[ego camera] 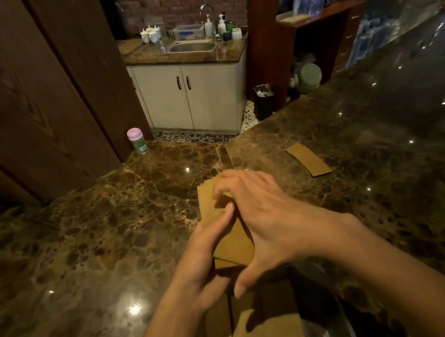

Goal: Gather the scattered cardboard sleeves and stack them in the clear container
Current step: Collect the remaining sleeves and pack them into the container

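A small bundle of brown cardboard sleeves (232,242) is held above the marble counter (98,241) by both hands. My left hand (207,258) grips the bundle from the left, its thumb lying across the top face. My right hand (262,219) covers the bundle from the right, fingers curled over its far end and thumb under the near end. One more cardboard sleeve (308,159) lies flat on the counter, farther back and to the right. Below my hands, the clear container (327,321) holds a stack of sleeves (265,332).
A pink-lidded jar (137,140) stands at the counter's far left edge beside a wooden door. Beyond the counter are a sink cabinet (192,98), a black bin (263,100) on the floor and wooden shelves (317,14).
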